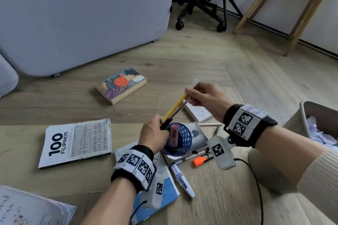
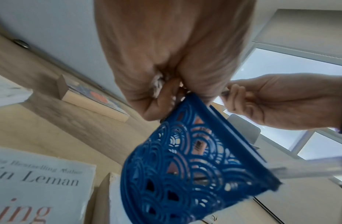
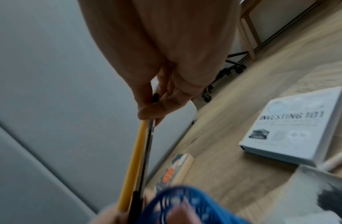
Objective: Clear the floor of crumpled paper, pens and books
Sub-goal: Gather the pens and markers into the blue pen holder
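Note:
My left hand grips the rim of a blue lattice pen cup that holds a pink eraser. My right hand pinches the top of a yellow pen and a dark pen; their lower tips reach the cup's rim by my left fingers. The left wrist view shows the cup tilted under my palm. On the floor lie an orange highlighter, a white and blue pen, a beige pencil and several books, among them "100 Filipinos" and a novel.
A beige bin with crumpled paper stands at the right. A grey panel rises at the back left, with an office chair base and a wooden stool behind. A black cable trails from my right wrist.

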Available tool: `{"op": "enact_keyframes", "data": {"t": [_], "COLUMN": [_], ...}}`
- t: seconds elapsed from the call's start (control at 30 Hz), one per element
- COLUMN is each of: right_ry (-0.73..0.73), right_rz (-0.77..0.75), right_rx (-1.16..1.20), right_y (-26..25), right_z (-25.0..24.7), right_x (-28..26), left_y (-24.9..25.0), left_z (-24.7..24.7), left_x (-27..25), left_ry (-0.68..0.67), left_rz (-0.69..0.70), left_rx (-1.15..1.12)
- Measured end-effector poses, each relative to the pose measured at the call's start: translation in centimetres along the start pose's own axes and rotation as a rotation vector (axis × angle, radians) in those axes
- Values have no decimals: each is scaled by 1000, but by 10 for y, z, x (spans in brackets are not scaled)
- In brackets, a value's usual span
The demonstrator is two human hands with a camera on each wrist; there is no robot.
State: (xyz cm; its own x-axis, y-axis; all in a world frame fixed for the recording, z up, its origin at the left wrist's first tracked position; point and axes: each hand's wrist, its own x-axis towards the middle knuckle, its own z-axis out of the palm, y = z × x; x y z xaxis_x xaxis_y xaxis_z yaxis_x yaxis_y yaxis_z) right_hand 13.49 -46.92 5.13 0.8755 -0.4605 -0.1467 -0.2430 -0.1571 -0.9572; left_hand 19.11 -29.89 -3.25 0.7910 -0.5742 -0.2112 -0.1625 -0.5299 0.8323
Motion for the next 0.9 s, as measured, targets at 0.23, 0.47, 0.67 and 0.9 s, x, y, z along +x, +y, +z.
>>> {"op": "enact_keyframes", "data": {"t": [0.23, 0.47, 0.67, 0.9], "right_ry": [-33, -116, -20, -406], "right_rz": [-196, -337, -457, -379], "right_rx": [-232, -400, -198, -1314], "right_y": [-7, 5, -10, 13], "right_z": [-3, 11, 0, 29], "right_x": [-3, -11, -2, -20], "left_y": [-9, -7, -10, 0], "left_z": [-19, -15, -13, -9], "left_x": [6, 8, 5, -4], "left_ry": [179, 169, 198, 220], "left_rz": [-252, -325, -293, -171], "left_rx": [-144, -127, -94, -133]}}
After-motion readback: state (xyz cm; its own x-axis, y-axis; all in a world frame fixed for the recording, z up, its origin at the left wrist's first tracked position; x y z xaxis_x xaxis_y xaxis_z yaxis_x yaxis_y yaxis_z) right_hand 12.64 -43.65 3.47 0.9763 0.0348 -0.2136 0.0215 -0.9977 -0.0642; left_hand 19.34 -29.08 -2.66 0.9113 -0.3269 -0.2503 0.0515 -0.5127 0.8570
